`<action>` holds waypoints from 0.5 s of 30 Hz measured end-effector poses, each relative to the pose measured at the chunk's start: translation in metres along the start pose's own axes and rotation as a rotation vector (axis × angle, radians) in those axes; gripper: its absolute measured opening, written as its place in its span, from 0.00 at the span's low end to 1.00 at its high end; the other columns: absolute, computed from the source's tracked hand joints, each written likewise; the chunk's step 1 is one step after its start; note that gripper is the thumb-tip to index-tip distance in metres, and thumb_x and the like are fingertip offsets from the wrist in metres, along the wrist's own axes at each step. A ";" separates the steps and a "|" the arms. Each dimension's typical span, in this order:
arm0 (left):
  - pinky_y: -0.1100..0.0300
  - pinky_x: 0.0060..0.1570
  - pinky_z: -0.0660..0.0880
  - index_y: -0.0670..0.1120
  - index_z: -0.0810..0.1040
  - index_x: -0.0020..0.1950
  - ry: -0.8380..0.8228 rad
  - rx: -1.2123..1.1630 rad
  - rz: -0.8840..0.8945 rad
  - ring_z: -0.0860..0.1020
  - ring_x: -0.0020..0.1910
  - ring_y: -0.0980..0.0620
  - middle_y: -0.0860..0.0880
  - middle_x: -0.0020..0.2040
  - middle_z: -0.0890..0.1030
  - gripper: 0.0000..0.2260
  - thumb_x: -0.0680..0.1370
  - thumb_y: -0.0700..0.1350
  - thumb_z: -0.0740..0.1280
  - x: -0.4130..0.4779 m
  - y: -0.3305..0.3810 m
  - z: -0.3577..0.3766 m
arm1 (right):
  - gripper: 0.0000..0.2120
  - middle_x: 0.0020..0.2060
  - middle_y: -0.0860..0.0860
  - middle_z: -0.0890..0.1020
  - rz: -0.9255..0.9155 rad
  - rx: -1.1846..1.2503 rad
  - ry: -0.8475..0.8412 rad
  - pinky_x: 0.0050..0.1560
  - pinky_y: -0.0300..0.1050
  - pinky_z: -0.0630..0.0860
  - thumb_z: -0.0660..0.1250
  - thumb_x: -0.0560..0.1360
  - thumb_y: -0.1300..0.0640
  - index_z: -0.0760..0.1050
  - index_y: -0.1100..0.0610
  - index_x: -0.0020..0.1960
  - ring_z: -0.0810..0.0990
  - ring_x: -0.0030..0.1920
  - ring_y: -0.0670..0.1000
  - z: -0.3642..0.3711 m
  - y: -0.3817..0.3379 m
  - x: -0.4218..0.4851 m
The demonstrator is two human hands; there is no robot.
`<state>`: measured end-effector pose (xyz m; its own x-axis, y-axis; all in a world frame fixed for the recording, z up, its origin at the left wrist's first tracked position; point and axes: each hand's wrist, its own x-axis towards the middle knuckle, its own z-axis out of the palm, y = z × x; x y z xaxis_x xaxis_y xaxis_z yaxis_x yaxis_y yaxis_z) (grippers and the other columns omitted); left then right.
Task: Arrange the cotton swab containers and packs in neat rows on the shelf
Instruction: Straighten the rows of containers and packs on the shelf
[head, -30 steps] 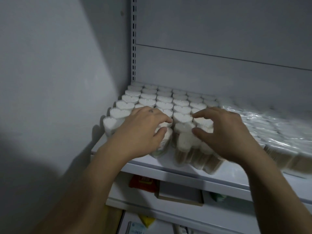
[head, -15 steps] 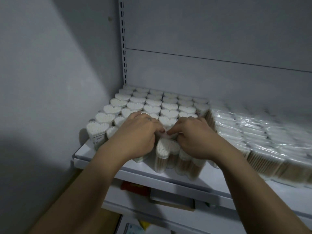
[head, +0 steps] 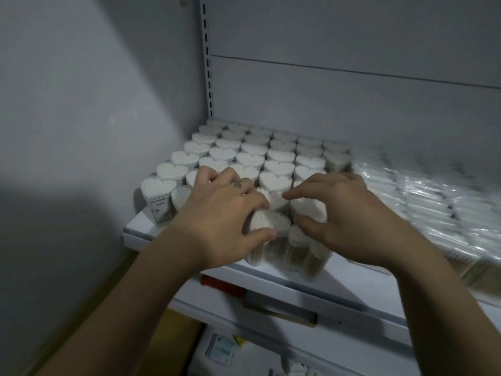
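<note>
Your left hand (head: 217, 221) grips a tilted heart-shaped container (head: 267, 222) at the front of the shelf (head: 141, 232), thumb along its near side and fingers curled over the top. Your right hand (head: 344, 213) arches over the neighbouring container (head: 307, 207), thumb and forefinger either side of it, though whether it actually clasps it cannot be told. The danger is the front pair (head: 303, 259): they stand close to the shelf lip, and a sideways shove as you seat the tilted one could tip them off. Push back too hard and you may skew the standing block of containers (head: 279, 156) behind. These are clear, smooth-walled tubs — probably slippery — packed with pale-stemmed swabs whose white tips form a bumpy heart face. The film-wrapped packs (head: 433, 202) to the right are glossy and crinkled — likely to slide
</note>
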<state>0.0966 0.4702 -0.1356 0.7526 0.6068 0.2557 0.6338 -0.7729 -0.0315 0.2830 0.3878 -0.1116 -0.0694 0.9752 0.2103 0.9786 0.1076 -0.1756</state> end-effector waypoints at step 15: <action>0.61 0.48 0.70 0.59 0.79 0.51 0.238 -0.575 -0.126 0.76 0.46 0.61 0.61 0.46 0.80 0.18 0.68 0.68 0.67 -0.005 -0.009 -0.015 | 0.23 0.57 0.36 0.77 -0.116 0.286 0.083 0.59 0.38 0.71 0.68 0.73 0.43 0.71 0.41 0.67 0.74 0.56 0.36 0.001 0.002 0.008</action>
<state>0.0843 0.4708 -0.1224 0.5765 0.6927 0.4333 0.4679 -0.7146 0.5199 0.2842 0.3960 -0.1107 -0.1495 0.9354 0.3203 0.8699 0.2784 -0.4071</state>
